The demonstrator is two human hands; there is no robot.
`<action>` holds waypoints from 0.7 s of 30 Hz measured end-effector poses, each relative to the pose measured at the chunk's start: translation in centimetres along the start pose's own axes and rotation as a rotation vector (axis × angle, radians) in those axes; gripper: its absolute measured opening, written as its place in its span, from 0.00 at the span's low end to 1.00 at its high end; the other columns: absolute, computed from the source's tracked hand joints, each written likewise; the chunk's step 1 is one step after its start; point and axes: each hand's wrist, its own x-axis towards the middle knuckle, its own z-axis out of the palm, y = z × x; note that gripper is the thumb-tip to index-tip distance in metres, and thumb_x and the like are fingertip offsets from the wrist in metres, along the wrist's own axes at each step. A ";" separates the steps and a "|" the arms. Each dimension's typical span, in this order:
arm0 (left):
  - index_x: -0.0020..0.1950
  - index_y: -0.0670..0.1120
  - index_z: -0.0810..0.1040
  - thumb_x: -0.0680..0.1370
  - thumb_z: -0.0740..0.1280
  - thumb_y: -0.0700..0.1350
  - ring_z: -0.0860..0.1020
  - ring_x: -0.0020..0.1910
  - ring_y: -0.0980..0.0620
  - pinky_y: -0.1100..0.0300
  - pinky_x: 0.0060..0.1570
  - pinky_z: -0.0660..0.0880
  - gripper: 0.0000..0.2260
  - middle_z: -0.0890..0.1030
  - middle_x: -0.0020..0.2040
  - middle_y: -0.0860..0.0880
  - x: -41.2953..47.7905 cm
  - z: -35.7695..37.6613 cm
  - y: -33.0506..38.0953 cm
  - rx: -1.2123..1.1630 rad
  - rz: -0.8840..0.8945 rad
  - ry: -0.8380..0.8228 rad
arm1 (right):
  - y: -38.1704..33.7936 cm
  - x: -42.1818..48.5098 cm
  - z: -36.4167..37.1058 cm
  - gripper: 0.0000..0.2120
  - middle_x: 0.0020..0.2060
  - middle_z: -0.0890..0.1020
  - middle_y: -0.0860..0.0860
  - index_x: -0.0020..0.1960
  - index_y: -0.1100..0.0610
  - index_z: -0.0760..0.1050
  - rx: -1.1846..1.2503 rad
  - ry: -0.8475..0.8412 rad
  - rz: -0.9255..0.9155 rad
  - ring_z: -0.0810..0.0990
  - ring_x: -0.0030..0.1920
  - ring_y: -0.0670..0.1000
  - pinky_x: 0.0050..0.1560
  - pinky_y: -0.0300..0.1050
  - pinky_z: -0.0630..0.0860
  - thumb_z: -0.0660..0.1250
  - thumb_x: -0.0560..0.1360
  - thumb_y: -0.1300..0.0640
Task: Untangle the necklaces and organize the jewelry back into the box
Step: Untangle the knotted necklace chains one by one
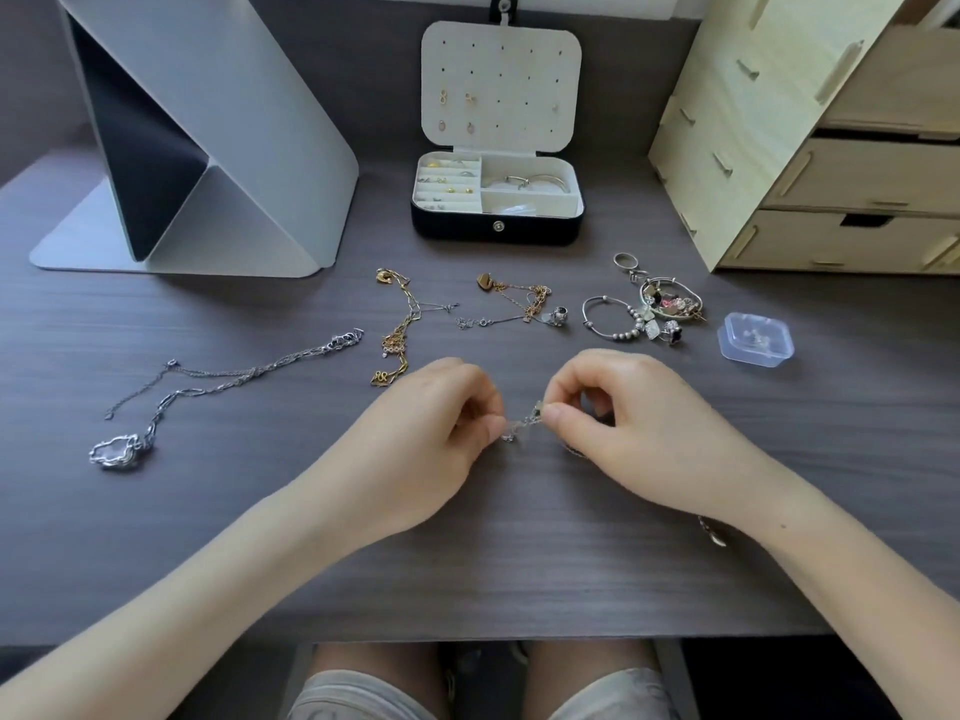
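Untangling step judged in hand. Silver chain (522, 426) was pinched between left hand (436, 433) and right hand (623, 423), fingers of both curled on it, just over counter (519, 553). Open jewelry box (457, 233) stood well beyond hands. Next move, as judged: knot to be loosened gently.

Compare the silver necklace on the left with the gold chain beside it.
Colour: the silver necklace is silver-toned, the gold chain yellow. Pendant: the silver necklace ends in a large irregular pendant; the gold chain carries only small charms. Pose: the silver necklace lies spread wide, the gold chain in a narrow bunched strand. Both lie on the table, untouched.
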 end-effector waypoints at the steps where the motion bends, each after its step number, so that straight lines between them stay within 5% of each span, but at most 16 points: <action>1: 0.38 0.53 0.70 0.77 0.65 0.41 0.71 0.38 0.63 0.73 0.39 0.65 0.11 0.74 0.37 0.56 0.0 -0.2 -0.1 -0.039 -0.025 -0.005 | 0.1 0.0 -0.2 0.08 0.30 0.72 0.42 0.36 0.47 0.73 0.029 -0.014 0.019 0.71 0.33 0.38 0.35 0.32 0.63 0.66 0.74 0.54; 6: 0.41 0.45 0.70 0.79 0.61 0.35 0.79 0.39 0.53 0.58 0.46 0.74 0.08 0.82 0.37 0.52 0.1 -1.1 -0.2 -0.406 -0.091 -0.040 | 0.0 -0.1 -1.3 0.08 0.33 0.79 0.45 0.38 0.52 0.74 0.295 -0.067 0.084 0.74 0.33 0.42 0.37 0.36 0.71 0.65 0.75 0.59; 9: 0.41 0.43 0.68 0.80 0.57 0.34 0.79 0.36 0.53 0.60 0.41 0.74 0.09 0.82 0.34 0.51 0.3 -1.1 0.2 -0.561 -0.136 -0.044 | 0.1 -0.1 -1.6 0.08 0.32 0.80 0.47 0.39 0.56 0.73 0.423 -0.129 0.121 0.75 0.33 0.45 0.36 0.39 0.72 0.63 0.76 0.63; 14: 0.40 0.42 0.66 0.80 0.56 0.32 0.75 0.29 0.51 0.63 0.30 0.71 0.11 0.74 0.27 0.51 1.0 -0.8 0.8 -0.806 -0.278 -0.016 | 0.3 -0.1 -1.6 0.06 0.27 0.78 0.46 0.40 0.57 0.76 0.536 -0.170 0.213 0.73 0.28 0.41 0.30 0.30 0.67 0.66 0.74 0.65; 21: 0.39 0.43 0.69 0.77 0.61 0.32 0.64 0.25 0.53 0.68 0.22 0.59 0.09 0.69 0.26 0.52 1.9 -0.9 1.0 -0.796 -0.336 0.014 | 0.0 0.0 -1.8 0.07 0.33 0.83 0.49 0.45 0.52 0.82 0.428 -0.211 0.254 0.75 0.32 0.42 0.34 0.31 0.70 0.67 0.74 0.61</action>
